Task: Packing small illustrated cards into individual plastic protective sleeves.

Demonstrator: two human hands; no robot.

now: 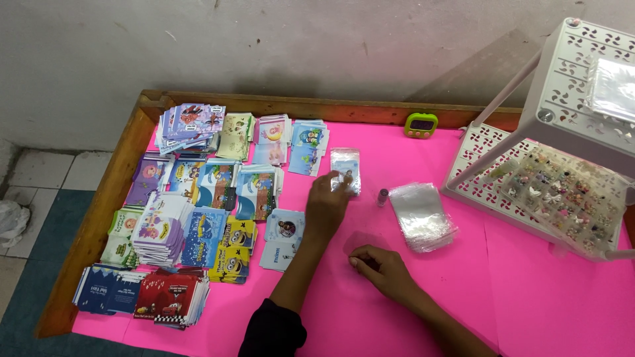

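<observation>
Left hand (325, 201) pinching small clear-sleeved picture card (346, 170), right hand (382, 268) fingertips pressed on bare pink table cover (529, 291), stack of clear plastic sleeves (422, 215) right of card, colourful card piles (198, 198) left, open pink surface toward near edge.

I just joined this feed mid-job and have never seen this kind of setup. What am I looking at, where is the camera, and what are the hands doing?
There is no machine here: a person works with two bare hands, and the single picture comes from a camera worn on their head, looking down. The bright pink table covering carries stacks of colourful printed cartoon cards on the left, a pile of clear plastic sleeves in the middle, a small green digital timer at the back, and a white plastic openwork rack on the right whose lower shelf holds small trinkets. The left hand touches a clear-sleeved picture card with its fingers. The right hand rests on a single clear sleeve lying flat.
</observation>
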